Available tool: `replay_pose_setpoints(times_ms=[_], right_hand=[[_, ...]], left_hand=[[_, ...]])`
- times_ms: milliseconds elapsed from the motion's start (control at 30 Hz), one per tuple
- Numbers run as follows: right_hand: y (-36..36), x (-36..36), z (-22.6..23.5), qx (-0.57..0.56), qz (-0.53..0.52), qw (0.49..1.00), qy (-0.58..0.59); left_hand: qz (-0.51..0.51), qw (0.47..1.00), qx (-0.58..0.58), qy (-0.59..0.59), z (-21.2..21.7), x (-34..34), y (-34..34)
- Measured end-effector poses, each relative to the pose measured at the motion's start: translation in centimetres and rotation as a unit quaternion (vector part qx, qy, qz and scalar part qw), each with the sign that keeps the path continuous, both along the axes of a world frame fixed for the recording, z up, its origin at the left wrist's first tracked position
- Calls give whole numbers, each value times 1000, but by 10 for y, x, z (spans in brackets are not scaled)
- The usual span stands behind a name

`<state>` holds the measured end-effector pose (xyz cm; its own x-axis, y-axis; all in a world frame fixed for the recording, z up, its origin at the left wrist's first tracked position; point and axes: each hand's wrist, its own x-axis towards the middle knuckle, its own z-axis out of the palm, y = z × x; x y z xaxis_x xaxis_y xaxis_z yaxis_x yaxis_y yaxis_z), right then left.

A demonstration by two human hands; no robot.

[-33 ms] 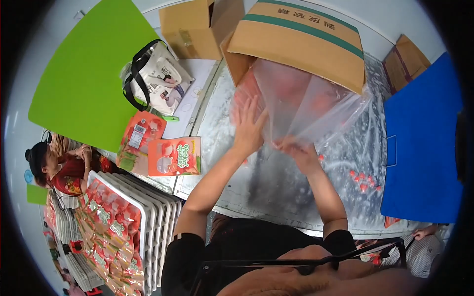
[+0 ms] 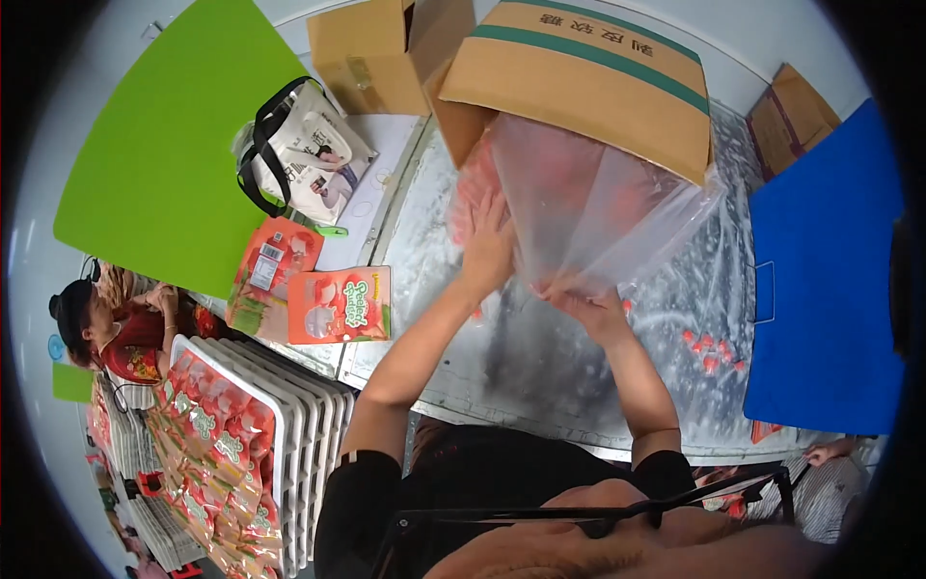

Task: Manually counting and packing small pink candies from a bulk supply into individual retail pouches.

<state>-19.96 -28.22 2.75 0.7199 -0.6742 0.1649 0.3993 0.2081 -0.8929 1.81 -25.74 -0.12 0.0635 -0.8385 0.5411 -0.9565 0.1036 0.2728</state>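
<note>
The clear bag (image 2: 579, 207) sags from the box (image 2: 588, 92), likely slippery and heavy, best held by its edge, where the right hand (image 2: 592, 307) has fingers pinched; the left hand (image 2: 489, 249) lies against it, fingers extended.

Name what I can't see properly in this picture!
In the head view:
Back of the big carton's inside: hidden by its top and the clear plastic bag.
Exactly what the left hand touches: its own fingers hide it.
Part of the brown carton: behind the blue board.
Details of the small red pieces: too small.
</note>
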Motion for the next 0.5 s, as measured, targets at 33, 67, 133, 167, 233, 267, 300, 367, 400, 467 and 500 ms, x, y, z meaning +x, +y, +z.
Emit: replay_pose_setpoints(times_ms=[33,67,133,167,233,267,300,367,400,467,500], right_hand=[[-2,-8,7,-98,7,993,57],[-7,-18,10,-193,5,974,115],[-32,-31,15,-247,-56,946,202],[-47,-31,16,-303,-100,905,282],[-82,-24,12,-258,-240,897,267],[-102,-19,13,-239,-273,902,232],[-119,-18,17,-221,-309,904,199],[-129,-7,50,-236,-300,901,207],[-134,-2,61,-252,-294,896,216],[-158,-18,42,-247,-306,893,217],[-169,-29,30,-243,-313,893,214]], left_hand=[[-3,996,-21,-86,-7,5,-19],[-70,993,-67,72,6,4,-30],[-100,940,-116,303,40,16,-42],[-60,917,-125,373,60,29,-43],[-122,828,-170,521,98,56,-52],[-132,753,-204,612,126,53,-60],[-143,665,-235,694,148,47,-70],[-188,666,-190,697,161,64,-70],[-236,662,-142,697,167,70,-68],[-200,672,-123,702,184,44,-65],[-161,685,-108,703,189,33,-63]])
